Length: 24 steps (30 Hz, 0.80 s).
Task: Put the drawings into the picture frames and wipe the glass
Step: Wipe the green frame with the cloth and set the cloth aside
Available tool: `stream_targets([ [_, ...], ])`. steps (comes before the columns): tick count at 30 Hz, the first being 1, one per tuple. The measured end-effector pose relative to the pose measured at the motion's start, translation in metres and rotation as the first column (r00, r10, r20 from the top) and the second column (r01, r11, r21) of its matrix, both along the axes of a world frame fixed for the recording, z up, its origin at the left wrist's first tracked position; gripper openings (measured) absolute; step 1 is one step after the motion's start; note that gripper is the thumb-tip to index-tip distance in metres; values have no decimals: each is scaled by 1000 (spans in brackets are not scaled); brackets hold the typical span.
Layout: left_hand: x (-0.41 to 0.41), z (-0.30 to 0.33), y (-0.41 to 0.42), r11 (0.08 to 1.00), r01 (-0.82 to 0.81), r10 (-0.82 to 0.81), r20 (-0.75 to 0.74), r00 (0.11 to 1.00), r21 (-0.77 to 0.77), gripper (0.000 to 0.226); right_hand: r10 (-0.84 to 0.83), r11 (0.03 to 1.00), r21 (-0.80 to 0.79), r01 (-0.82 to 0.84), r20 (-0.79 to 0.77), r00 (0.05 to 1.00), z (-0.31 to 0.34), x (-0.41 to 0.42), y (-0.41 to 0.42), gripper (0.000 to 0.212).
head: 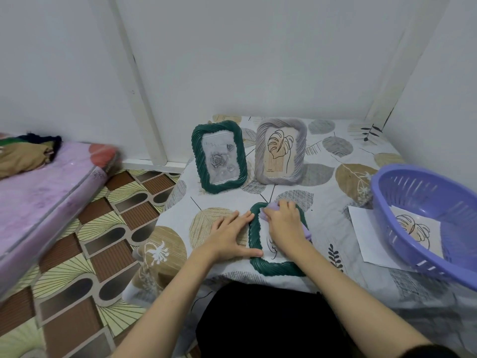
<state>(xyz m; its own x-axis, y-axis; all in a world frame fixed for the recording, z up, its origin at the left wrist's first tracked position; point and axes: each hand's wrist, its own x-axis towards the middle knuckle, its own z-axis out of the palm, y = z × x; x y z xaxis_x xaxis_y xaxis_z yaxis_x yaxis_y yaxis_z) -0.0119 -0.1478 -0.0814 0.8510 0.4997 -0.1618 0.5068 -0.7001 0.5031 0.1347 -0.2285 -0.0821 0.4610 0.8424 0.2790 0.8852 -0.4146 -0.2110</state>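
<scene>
Both forearms are bare from the lower edge of the view up to the wrists, with no sleeves, cuffs or watch on either one. The left hand (230, 235) wears no glove, and no ring or bracelet shows on it. The right hand (283, 223) is likewise ungloved and free of jewellery as far as its visible back reveals. The fingernails look short and unpainted, though they are too small to judge well. A black garment (271, 324) covers the lap between the arms, plain and without visible pattern, seam or marking. A dark sleeve edge (423, 352) shows at the right upper arm.
</scene>
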Motion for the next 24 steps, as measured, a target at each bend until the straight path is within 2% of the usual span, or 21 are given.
stream_targets([
  [6, 0, -1, 1, 1000, 3, -3, 12, 1000, -11, 97, 167, 985, 2, -170, 174, 970, -9, 6, -31, 31],
  [9, 0, -1, 2, 1000, 7, -6, 17, 1000, -12, 97, 63, 998, 11, -66, 185, 981, -8, 12, -27, 28],
  [11, 0, -2, 1, 1000, 5, -5, 17, 1000, -9, 97, -12, 1000, -1, 12, 113, 994, -7, 7, -10, 19],
  [13, 0, -3, 1, 1000, 1, -1, 18, 1000, -3, 98, -11, 1000, -25, 13, 71, 997, -6, 1, 2, 14],
  [16, 0, -3, 2, 1000, 0, 0, 27, 1000, -7, 97, 126, 992, 0, -128, 174, 977, -9, -2, -13, 27],
  [20, 0, -5, 3, 1000, 5, -5, 22, 1000, 15, 96, 393, 909, 59, -413, 210, 895, -20, 9, -73, 21],
  [22, 0, -6, 3, 1000, 6, -7, 16, 1000, 19, 97, 418, 895, 58, -443, 244, 875, -17, 23, -85, 25],
  [24, 0, -7, 3, 1000, 8, -8, 15, 1000, 11, 97, 353, 929, 35, -368, 217, 910, -6, 32, -75, 22],
])
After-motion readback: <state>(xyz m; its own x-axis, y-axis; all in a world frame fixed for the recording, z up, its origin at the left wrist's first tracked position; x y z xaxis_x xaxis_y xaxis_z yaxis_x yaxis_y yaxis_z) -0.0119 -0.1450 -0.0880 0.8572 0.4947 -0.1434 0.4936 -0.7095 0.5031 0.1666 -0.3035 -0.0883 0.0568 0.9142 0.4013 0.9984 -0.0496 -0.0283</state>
